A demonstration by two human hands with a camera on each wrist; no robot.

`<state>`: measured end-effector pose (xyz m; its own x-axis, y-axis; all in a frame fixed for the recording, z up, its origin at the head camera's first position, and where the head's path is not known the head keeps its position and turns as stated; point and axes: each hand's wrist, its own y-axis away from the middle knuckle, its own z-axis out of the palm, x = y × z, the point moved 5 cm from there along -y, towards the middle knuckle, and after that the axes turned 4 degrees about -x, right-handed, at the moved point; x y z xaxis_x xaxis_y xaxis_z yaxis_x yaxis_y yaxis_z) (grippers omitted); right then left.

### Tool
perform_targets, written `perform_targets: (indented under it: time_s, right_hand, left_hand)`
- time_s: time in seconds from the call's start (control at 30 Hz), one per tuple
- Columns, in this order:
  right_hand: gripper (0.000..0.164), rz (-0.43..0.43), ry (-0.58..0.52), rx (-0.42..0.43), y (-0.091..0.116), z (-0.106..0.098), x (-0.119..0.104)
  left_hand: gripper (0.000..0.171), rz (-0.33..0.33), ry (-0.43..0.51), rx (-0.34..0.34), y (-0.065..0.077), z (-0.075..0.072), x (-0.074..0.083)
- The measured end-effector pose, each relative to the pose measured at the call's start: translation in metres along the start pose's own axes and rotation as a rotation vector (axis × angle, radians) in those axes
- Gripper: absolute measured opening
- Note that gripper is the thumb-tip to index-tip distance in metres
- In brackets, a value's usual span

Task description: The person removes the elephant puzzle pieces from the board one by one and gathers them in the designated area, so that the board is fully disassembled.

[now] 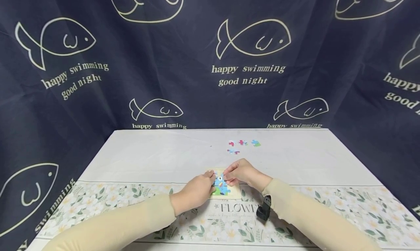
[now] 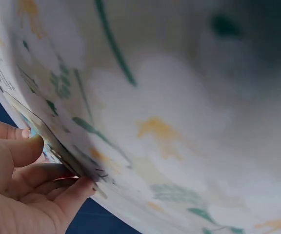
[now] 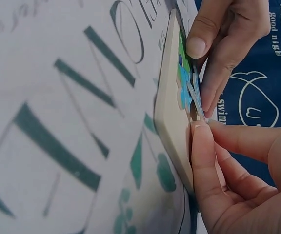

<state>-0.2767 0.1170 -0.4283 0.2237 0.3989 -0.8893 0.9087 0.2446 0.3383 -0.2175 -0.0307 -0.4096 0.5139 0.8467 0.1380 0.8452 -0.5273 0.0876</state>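
A small jigsaw puzzle board [image 1: 234,193] with a pale frame lies on the table, partly filled with blue and green pieces. My left hand [image 1: 198,191] holds the board at its left side. The left thumb [image 3: 196,47] presses the picture, and one finger [image 2: 87,186] reaches the board's edge. Over the upper right of the picture, my right hand [image 1: 242,172] pinches a puzzle piece [image 3: 196,100] between thumb and index finger. That piece stands tilted above the board, close by the left fingertips. Hands cover part of the picture.
Several loose puzzle pieces [image 1: 242,142] lie farther back on the white table [image 1: 164,152]. A floral cloth strip [image 1: 124,192] runs under the board. Near the right wrist is a black strap-like device [image 1: 263,209]. A dark blue fish-print curtain [image 1: 197,61] hangs behind.
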Motion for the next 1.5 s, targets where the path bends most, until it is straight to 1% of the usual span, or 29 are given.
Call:
perform_targets:
  time_s: [0.17,0.4,0.7,0.8,0.9,0.97,1.07,1.2,1.37,1.5]
  right_hand:
    - [0.012,-0.008,0.004,0.002,0.002,0.0,-0.001]
    - [0.013,0.009,-0.004,-0.022,0.004,0.001,0.0]
    - [0.014,0.044,-0.006,-0.026,0.004,0.001,-0.001]
    - [0.015,0.044,-0.019,-0.034,0.003,0.002,-0.001]
    - [0.016,0.04,-0.03,-0.042,0.001,0.003,-0.002]
    - [0.016,0.041,-0.039,-0.04,0.001,0.003,-0.002]
    - [0.017,0.039,-0.055,-0.037,0.0,0.001,-0.002]
    - [0.022,0.024,-0.095,-0.045,-0.001,-0.007,0.0]
    - [0.026,0.009,-0.154,-0.065,-0.004,-0.017,0.005]
    - [0.028,0.015,-0.178,-0.05,-0.003,-0.029,0.005]
  left_hand:
    - [0.055,-0.003,-0.071,-0.066,0.003,0.001,0.005]
    - [0.065,-0.008,-0.16,-0.176,0.006,0.009,0.01]
    - [0.076,-0.021,-0.199,-0.237,0.007,0.012,0.016]
    - [0.077,-0.022,-0.221,-0.242,0.007,0.013,0.016]
    - [0.078,-0.023,-0.221,-0.237,0.007,0.013,0.016]
    - [0.077,-0.023,-0.211,-0.229,0.006,0.013,0.015]
    - [0.077,-0.027,-0.167,-0.209,0.006,0.01,0.015]
    - [0.072,-0.019,-0.13,-0.182,0.006,0.007,0.016]
    - [0.061,0.006,-0.149,-0.152,0.006,0.007,0.015]
    - [0.06,0.017,-0.149,-0.126,0.005,0.008,0.015]
